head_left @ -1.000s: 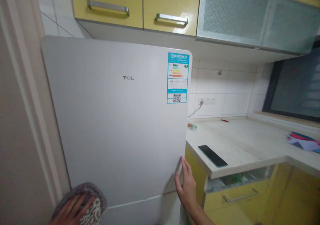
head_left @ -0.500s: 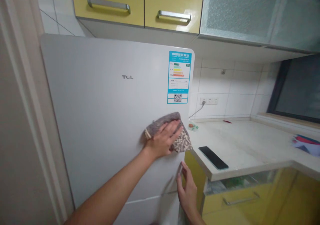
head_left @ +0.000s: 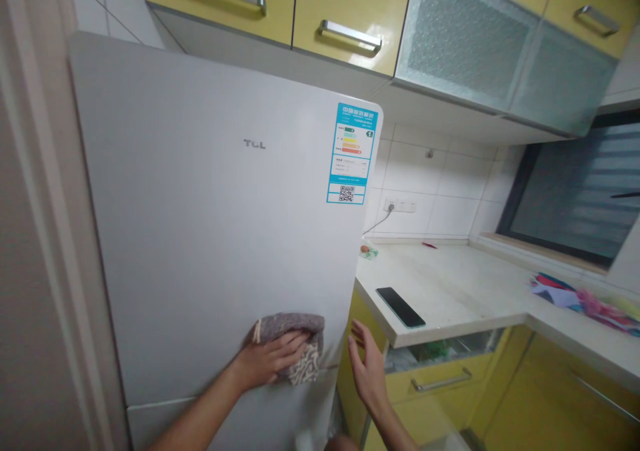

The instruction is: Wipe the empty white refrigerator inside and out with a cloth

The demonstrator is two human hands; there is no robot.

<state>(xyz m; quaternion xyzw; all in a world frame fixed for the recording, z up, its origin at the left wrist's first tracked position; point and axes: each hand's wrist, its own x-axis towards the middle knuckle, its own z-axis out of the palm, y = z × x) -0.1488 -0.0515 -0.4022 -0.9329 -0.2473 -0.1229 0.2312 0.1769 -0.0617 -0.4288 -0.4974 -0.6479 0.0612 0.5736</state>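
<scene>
My left hand [head_left: 273, 359] presses a folded grey-brown patterned cloth [head_left: 306, 365] flat against the front of the white refrigerator [head_left: 200, 237]. The cloth lies low on the upper door, close to the seam above the lower door. My right hand [head_left: 369, 365] is beside the refrigerator's right edge, thumb and fingers apart, with nothing in it. A blue and white energy label [head_left: 349, 154] is stuck near the door's upper right corner.
A black phone [head_left: 401, 307] lies on the white countertop [head_left: 450, 271] right of the refrigerator. Colourful cloth or plastic items [head_left: 595, 304] rest further right. Yellow cabinets [head_left: 350, 11] hang overhead. A drawer handle [head_left: 443, 379] sticks out below the counter. A beige wall or frame stands at left.
My left hand has slid the cloth down and left across the door. My right hand has come off the refrigerator's edge, fingers more open. The view has tilted and turned right.
</scene>
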